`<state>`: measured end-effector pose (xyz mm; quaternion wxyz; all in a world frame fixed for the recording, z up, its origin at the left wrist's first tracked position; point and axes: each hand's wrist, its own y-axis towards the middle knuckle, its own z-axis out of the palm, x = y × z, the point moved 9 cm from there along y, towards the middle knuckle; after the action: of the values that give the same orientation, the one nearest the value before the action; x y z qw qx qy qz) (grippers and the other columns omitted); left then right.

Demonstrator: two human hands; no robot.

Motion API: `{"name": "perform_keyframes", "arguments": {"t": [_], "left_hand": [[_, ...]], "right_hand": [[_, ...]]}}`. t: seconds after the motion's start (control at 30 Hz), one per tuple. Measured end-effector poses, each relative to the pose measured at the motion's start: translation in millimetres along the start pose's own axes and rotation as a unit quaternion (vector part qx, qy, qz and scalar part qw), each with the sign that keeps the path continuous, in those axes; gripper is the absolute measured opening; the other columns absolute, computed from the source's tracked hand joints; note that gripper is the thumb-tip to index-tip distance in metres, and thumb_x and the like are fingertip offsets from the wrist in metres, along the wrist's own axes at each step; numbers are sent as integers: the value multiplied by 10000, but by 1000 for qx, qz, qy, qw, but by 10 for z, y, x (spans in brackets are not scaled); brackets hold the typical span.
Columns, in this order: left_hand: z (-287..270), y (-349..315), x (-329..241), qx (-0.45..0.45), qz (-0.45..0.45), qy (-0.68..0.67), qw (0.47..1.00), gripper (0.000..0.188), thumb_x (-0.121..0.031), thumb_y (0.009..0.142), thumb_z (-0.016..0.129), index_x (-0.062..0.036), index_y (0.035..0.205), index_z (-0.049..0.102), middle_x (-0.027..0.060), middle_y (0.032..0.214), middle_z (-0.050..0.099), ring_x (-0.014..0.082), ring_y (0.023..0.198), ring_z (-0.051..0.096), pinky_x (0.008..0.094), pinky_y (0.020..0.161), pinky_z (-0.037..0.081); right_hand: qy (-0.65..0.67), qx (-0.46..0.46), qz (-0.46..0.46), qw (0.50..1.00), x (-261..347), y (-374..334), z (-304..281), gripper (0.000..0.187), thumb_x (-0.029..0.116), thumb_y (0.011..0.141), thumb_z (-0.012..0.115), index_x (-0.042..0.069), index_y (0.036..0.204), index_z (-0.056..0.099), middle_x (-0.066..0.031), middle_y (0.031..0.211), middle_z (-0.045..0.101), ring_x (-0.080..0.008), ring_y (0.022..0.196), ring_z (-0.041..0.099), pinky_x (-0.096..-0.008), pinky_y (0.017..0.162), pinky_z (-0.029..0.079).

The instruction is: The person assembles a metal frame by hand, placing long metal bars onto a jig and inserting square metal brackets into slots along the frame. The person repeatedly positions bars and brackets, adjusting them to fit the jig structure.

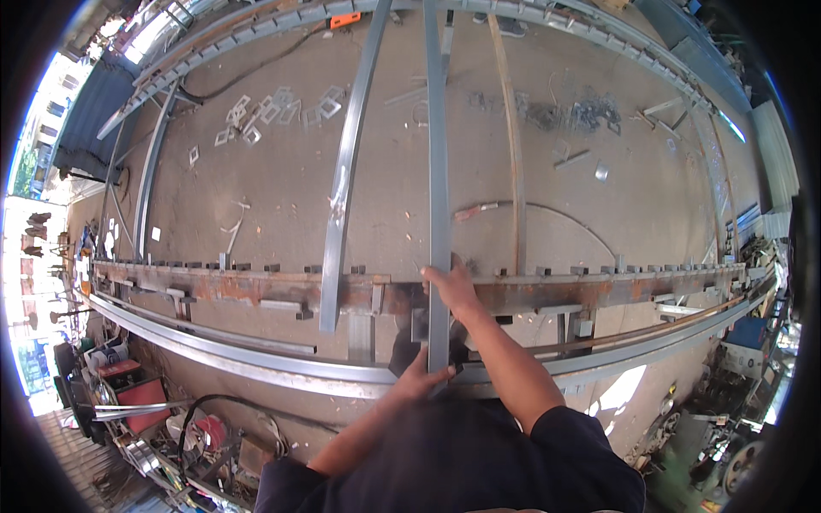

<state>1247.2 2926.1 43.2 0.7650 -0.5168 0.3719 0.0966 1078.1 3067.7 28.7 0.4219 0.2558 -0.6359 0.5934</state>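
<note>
A long grey square steel tube (pixel 438 171) runs away from me across the frame, its near end close to my body. My left hand (pixel 419 378) is closed around that near end, the thumb lying over the top. Farther up the same tube, just above the rusty beam (pixel 231 285), my right hand (pixel 451 287) grips it, with some fingers hidden beyond its side. Beside the tube, between my hands, a small flat grey plate (pixel 419 326) shows. Another steel tube (pixel 342 188) lies to the left at a slight slant, touched by neither hand.
Short metal stubs line the rusty beam. Nearer me a long pale rail (pixel 256 350) crosses the frame. Square metal plates (pixel 278 107) are scattered on the floor beyond, near a cable (pixel 564 218). An orange tool (pixel 345 20) rests at the far rail. Clutter and a red box (pixel 141 402) stand left.
</note>
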Motion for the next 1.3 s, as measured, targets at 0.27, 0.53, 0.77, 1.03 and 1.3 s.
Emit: {"name": "perform_keyframes", "arguments": {"t": [0.27, 0.53, 0.77, 1.03, 1.3], "left_hand": [[-424, -230, -433, -187, 136, 449, 863, 780, -492, 863, 786, 61, 1359, 549, 291, 1280, 602, 457, 1136, 622, 517, 935, 534], [-913, 121, -835, -225, 293, 385, 846, 665, -366, 912, 763, 68, 1376, 566, 240, 1174, 672, 433, 1085, 645, 503, 953, 527], [-925, 774, -987, -122, 81, 308, 940, 863, -505, 771, 818, 19, 1398, 539, 222, 1122, 716, 410, 1138, 659, 466, 985, 522], [-485, 949, -1215, -156, 166, 483, 846, 951, -570, 786, 787, -4, 1498, 508, 218, 1239, 696, 380, 1237, 627, 501, 1134, 386], [-257, 638, -1722, -287, 295, 535, 738, 802, -474, 819, 822, -33, 1441, 573, 219, 1400, 563, 403, 1274, 573, 539, 1097, 435]], "right_hand": [[-260, -22, -25, 965, -111, 217, 28, 661, 438, 803, 748, -55, 1232, 645, -274, 1122, 728, -442, 1097, 697, -482, 969, 545], [-303, 40, -62, 950, -52, 369, 216, 735, 622, 888, 674, 19, 1308, 659, -258, 1204, 721, -441, 1148, 685, -475, 1005, 534], [-352, -65, -86, 930, -20, -399, -75, 675, 555, 968, 642, 37, 1400, 605, -237, 1269, 701, -414, 1204, 658, -473, 1006, 526], [-440, -107, -97, 887, -652, -1749, -1201, 362, 269, 976, 718, 81, 1285, 694, -149, 1236, 712, -352, 1173, 660, -438, 1021, 512], [-492, -19, -213, 844, -717, -2032, -1439, 345, 256, 900, 769, 55, 1172, 702, -128, 1166, 691, -341, 1111, 629, -472, 962, 518]]}}
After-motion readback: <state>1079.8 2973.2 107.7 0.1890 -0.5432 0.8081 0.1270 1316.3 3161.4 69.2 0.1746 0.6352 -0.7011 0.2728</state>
